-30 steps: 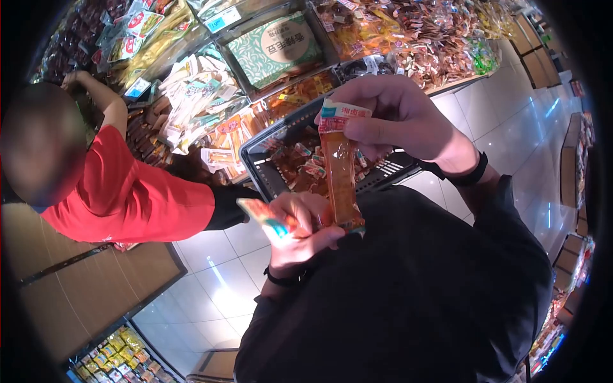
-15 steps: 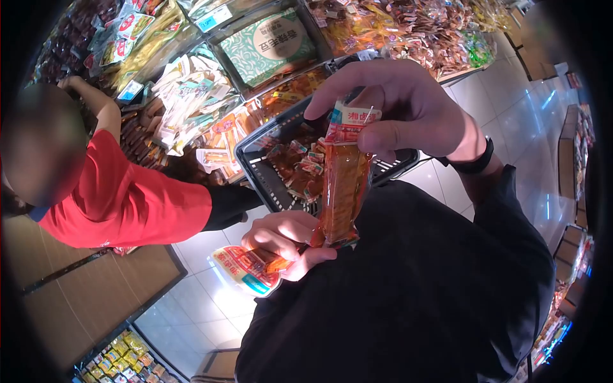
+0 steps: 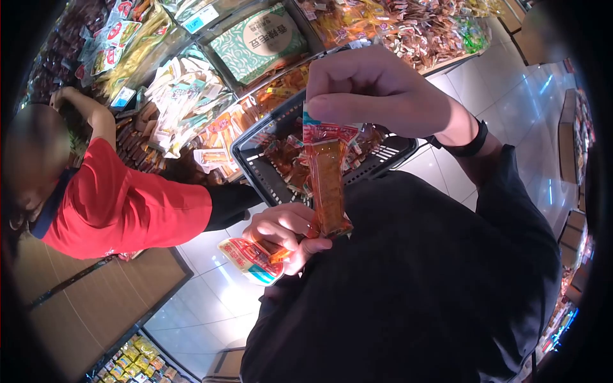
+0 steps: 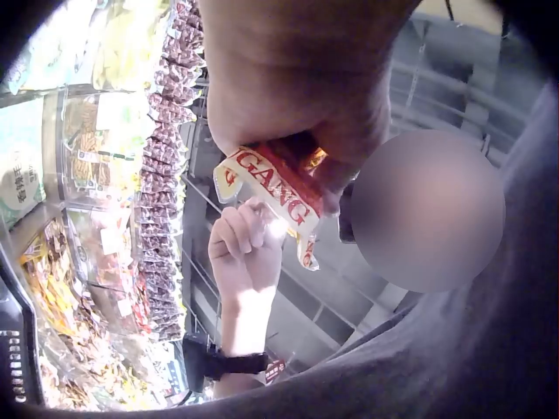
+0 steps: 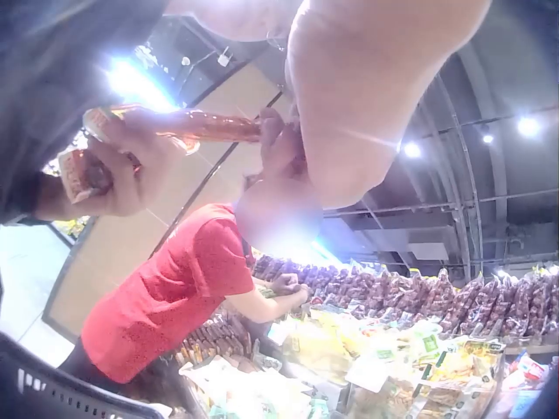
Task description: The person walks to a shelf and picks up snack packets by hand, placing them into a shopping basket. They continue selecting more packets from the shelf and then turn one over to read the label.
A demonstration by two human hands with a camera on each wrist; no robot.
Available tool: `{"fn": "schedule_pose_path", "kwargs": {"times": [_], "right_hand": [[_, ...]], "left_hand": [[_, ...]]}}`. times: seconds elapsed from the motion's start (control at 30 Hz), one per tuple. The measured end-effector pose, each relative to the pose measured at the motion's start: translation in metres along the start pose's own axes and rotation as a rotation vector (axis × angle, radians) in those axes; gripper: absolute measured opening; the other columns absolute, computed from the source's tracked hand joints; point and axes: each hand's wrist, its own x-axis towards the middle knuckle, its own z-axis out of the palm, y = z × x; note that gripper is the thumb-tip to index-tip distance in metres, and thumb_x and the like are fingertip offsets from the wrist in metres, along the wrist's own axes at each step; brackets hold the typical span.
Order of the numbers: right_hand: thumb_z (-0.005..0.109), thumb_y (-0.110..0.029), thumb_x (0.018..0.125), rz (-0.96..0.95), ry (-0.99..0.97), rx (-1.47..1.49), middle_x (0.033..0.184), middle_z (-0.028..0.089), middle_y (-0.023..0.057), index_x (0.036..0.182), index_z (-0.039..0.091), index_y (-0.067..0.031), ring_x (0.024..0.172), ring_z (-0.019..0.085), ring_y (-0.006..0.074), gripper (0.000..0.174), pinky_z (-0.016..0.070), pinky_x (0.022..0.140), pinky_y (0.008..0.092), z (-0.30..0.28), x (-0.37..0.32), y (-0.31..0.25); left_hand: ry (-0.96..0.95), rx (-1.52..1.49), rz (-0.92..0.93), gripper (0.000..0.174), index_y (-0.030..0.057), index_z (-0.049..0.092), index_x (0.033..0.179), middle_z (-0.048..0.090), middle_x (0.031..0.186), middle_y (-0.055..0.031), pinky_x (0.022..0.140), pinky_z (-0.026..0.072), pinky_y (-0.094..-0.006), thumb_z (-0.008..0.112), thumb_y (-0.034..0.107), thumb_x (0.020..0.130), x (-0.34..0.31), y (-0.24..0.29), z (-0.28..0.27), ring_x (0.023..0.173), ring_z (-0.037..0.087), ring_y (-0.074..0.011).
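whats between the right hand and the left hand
A long orange-brown packet stretches between the right hand and the left hand, as the head view shows.

Packets lie in the basket. Around it in the head view, the divided display runs from 9 to 1 o'clock, a flat package in its compartment at 11. Another person is at 8 to 9, a low platform at 8, the wearer's torso at 5, shelving at 3.
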Motion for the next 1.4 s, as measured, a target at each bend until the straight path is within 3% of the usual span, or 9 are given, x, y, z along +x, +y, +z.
{"fn": "schedule_pose_path", "kwargs": {"times": [0.1,0.17,0.6,0.77,0.97,1.1,1.2,1.3,1.4], "right_hand": [[0.057,-0.014,0.102,-0.171,0.021,-0.151,0.069,0.054,-0.0042,0.095,0.062,-0.0001,0.060,0.046,-0.0004,0.016,0.0345,0.052,0.0198,0.001,0.003,0.011],[0.062,-0.023,0.101,-0.272,0.133,-0.217,0.068,0.055,-0.0052,0.097,0.063,-0.0019,0.062,0.046,0.0001,0.021,0.0367,0.055,0.0216,0.004,0.002,0.014],[0.062,-0.015,0.101,-0.265,0.140,-0.165,0.069,0.056,-0.0037,0.094,0.061,0.0000,0.066,0.045,0.0011,0.016,0.0375,0.059,0.0222,0.002,0.002,0.019],[0.062,-0.014,0.100,-0.315,0.144,-0.154,0.074,0.061,-0.0028,0.096,0.061,0.0004,0.071,0.050,0.0010,0.015,0.0417,0.063,0.0214,0.003,0.002,0.020],[0.062,-0.012,0.100,-0.313,0.112,-0.122,0.077,0.064,-0.0011,0.096,0.061,0.0015,0.074,0.054,0.0017,0.015,0.0449,0.067,0.0217,0.001,0.004,0.019],[0.062,-0.013,0.100,-0.321,0.098,-0.131,0.078,0.065,-0.0006,0.096,0.061,0.0020,0.075,0.055,0.0018,0.015,0.0454,0.067,0.0217,-0.001,0.006,0.022],[0.063,-0.013,0.100,-0.321,0.103,-0.113,0.078,0.065,-0.0005,0.096,0.061,0.0020,0.075,0.055,0.0017,0.016,0.0453,0.067,0.0216,-0.001,0.007,0.025],[0.062,-0.016,0.101,-0.348,0.121,-0.115,0.077,0.064,-0.0010,0.096,0.063,0.0006,0.074,0.056,0.0022,0.017,0.0458,0.066,0.0218,-0.004,0.009,0.030],[0.062,-0.020,0.101,-0.158,0.061,-0.123,0.079,0.064,-0.0010,0.099,0.063,-0.0020,0.072,0.056,0.0034,0.018,0.0461,0.063,0.0230,-0.007,0.014,0.042]], "left_hand": [[0.020,0.093,0.024,0.042,0.0089,0.047,0.073,0.060,0.067,-0.0063,0.059,0.0540,-0.0376,0.085,-0.010,0.070,0.001,0.003,-0.004,0.064,0.065,-0.0275],[-0.022,0.162,0.061,0.042,0.0088,0.046,0.076,0.061,0.067,-0.0072,0.057,0.0538,-0.0367,0.083,-0.010,0.072,0.001,0.005,-0.009,0.062,0.065,-0.0269],[-0.105,0.447,-0.039,0.049,0.0095,0.039,0.059,0.062,0.064,-0.0053,0.054,0.0520,-0.0294,0.080,-0.010,0.074,0.010,0.024,-0.008,0.064,0.067,-0.0225],[-0.119,0.624,-0.216,0.045,0.0087,0.042,0.059,0.063,0.064,-0.0039,0.052,0.0494,-0.0277,0.081,-0.008,0.076,0.010,0.036,-0.005,0.060,0.065,-0.0200],[0.001,0.375,-0.021,0.047,0.0088,0.039,0.063,0.063,0.064,-0.0026,0.051,0.0486,-0.0272,0.083,-0.005,0.076,-0.004,0.011,-0.007,0.058,0.065,-0.0197],[-0.140,0.617,-0.215,0.048,0.0090,0.038,0.066,0.063,0.065,-0.0031,0.052,0.0501,-0.0283,0.083,-0.005,0.076,0.004,0.029,-0.010,0.060,0.066,-0.0202],[-0.092,0.459,-0.020,0.046,0.0092,0.040,0.066,0.063,0.065,-0.0040,0.053,0.0505,-0.0292,0.082,-0.006,0.076,0.000,0.018,-0.011,0.060,0.066,-0.0221],[-0.060,0.603,-0.126,0.037,0.0079,0.050,0.080,0.064,0.079,-0.0067,0.056,0.0485,-0.0287,0.086,0.020,0.079,-0.012,0.009,-0.012,0.056,0.060,-0.0182],[0.092,0.153,0.004,0.036,0.0109,0.042,0.086,0.059,0.074,-0.0080,0.054,0.0521,-0.0330,0.076,-0.001,0.081,-0.008,-0.014,-0.010,0.056,0.061,-0.0191]]}}
